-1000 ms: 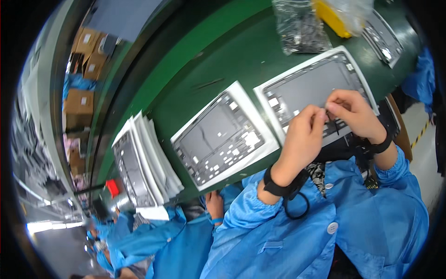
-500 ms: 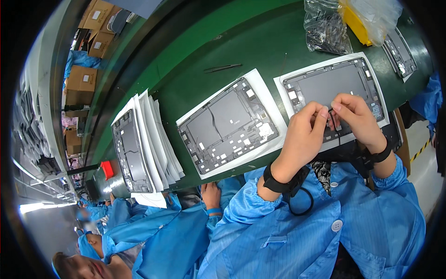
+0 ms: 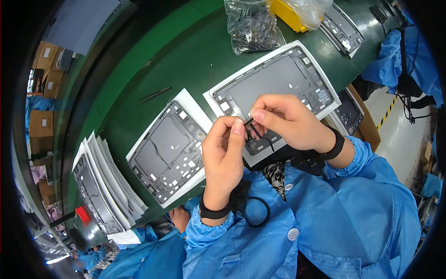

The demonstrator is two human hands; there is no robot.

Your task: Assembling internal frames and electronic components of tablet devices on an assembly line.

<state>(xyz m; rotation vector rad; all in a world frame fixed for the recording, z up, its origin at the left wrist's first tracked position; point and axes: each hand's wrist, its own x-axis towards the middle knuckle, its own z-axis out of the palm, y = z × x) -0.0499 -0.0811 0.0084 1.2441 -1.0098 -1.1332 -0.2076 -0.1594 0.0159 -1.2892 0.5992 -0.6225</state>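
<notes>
The left hand (image 3: 224,160) and right hand (image 3: 288,122) meet above the near edge of the grey panel (image 3: 278,83), which lies in a white tray (image 3: 218,108) on the green bench (image 3: 139,69). Both hands pinch a small black cable part (image 3: 251,128) between thumb and forefinger; the remaining fingers curl loosely. The part sits between the two sets of fingertips, raised off the panel, with thin black leads hanging toward the panel's lower edge. Holding it at both ends appears to keep the flexible piece straight and oriented over the panel. Each wrist carries a black strap (image 3: 214,211), the left one with a coiled cord, probably for grounding. Left of the panel lies a second panel (image 3: 168,149) in its own tray, its inner side up. Farther left of that, a stack of trays (image 3: 100,186) leans near the bench edge. Beyond the panel's far edge lie a clear bag (image 3: 253,28) of small dark parts and a yellow bin (image 3: 288,14). Tweezers (image 3: 154,94) rest on the bench left of the panel, within reach. Another person in blue sleeves (image 3: 153,251) works below the stack.
</notes>
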